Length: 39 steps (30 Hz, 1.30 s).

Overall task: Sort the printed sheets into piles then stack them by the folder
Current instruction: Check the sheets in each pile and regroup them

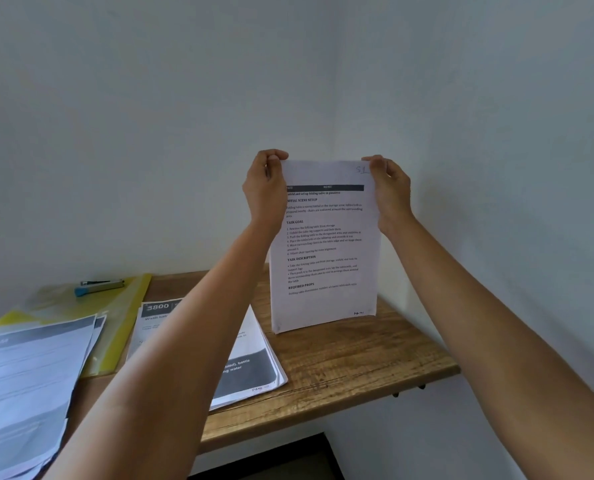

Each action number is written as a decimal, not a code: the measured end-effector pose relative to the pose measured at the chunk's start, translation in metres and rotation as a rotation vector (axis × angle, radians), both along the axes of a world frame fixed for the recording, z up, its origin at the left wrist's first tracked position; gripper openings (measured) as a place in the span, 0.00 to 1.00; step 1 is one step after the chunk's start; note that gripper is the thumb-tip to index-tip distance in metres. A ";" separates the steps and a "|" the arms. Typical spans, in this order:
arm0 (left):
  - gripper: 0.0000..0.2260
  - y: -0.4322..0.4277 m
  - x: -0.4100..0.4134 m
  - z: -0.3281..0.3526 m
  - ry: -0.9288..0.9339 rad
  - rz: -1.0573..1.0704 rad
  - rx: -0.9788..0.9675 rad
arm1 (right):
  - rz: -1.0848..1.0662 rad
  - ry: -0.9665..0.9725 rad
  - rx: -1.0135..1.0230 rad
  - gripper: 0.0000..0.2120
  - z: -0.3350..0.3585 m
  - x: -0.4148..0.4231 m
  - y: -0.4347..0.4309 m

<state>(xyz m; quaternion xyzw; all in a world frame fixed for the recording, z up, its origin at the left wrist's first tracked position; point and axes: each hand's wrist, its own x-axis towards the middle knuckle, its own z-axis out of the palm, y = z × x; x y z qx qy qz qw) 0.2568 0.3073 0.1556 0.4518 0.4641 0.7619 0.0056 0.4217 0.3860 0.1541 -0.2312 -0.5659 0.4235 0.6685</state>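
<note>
- The wooden table top (340,351) stands in a corner of pale walls, with its front edge close to me.
- Nearest, at the left, a fanned pile of blue-grey printed sheets (29,368) lies partly over the yellow transparent plastic folder (129,327). One careless push could mix its pages.
- My left forearm crosses above the middle pile of black-and-white sheets (250,368), which lies near the table's edge. If I lower that arm, I could sweep the pile off.
- Farther away, my left hand (266,192) and right hand (390,188) each pinch a top corner of the white text sheets (323,258). These stand upright with their lower edge on the table. Since I hold them only at the top, I think they may bend or fan out.
</note>
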 end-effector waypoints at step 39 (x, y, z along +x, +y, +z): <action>0.13 -0.008 -0.038 0.014 -0.509 0.004 -0.082 | 0.040 -0.613 0.008 0.13 -0.048 0.023 0.005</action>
